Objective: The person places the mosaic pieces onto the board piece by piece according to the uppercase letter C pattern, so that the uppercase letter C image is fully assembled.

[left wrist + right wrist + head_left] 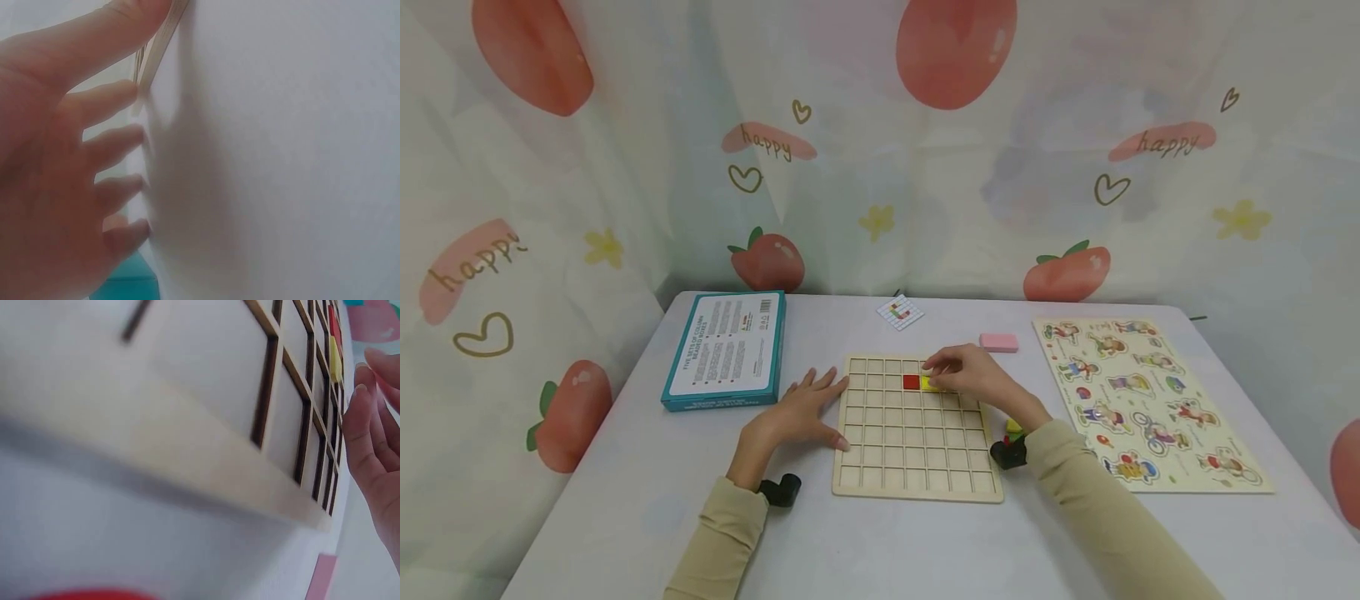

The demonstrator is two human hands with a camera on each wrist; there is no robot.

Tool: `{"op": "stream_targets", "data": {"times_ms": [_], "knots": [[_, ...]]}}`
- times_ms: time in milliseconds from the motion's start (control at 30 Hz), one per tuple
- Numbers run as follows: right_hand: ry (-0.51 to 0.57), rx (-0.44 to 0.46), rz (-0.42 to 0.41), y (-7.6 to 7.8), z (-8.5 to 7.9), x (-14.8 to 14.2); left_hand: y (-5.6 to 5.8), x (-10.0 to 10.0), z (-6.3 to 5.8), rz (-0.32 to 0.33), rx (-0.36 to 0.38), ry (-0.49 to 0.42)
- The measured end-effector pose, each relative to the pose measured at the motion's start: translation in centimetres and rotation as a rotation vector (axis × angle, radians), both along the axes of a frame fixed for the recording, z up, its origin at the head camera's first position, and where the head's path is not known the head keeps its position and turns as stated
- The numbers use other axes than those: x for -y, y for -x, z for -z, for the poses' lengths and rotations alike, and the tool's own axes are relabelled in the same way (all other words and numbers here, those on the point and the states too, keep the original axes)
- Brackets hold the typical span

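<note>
A square wooden grid board [893, 433] lies on the table. Within its upper part a red tile [911, 382] and a yellow tile [927, 383] sit side by side. My left hand [805, 410] is spread at the board's left side, with the thumb on its edge and the other fingertips down by the table. My right hand [973, 372] hovers over the upper right of the board, fingertips right by the yellow tile. In the right wrist view these fingers [359, 419] are loosely bent near the tile, with nothing seen between them.
A teal-edged box [726, 350] lies at the left. Behind the board are a small pattern card [900, 312] and a pink block [998, 342]. A picture puzzle board [1150, 408] lies at the right. Yellow and red pieces [1014, 427] show partly behind the right wrist.
</note>
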State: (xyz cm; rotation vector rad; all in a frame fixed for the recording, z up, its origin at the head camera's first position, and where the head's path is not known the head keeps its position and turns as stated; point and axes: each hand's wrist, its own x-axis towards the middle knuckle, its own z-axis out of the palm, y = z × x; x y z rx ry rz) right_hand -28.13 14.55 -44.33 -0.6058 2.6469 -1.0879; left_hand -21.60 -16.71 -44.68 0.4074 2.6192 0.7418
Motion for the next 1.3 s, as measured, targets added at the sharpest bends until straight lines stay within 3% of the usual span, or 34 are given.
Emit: {"op": "stream_targets", "data": {"times_ms": [433,1000,1300], "knots": [[-0.016,-0.017,0.030,-2.1,-0.5,-4.7,0.1,-0.3,0.2,0.003,0.014,0.012],[-0.097,-0.011,0.050,-4.9,-0.7,-9.7,0.7,-0.4,-0.4,-0.008,0.004,0.030],[-0.119,0.100,0.056,-5.5,-0.1,-11.5,0.6,-0.6,-0.6,-0.001,0.003,0.027]]}}
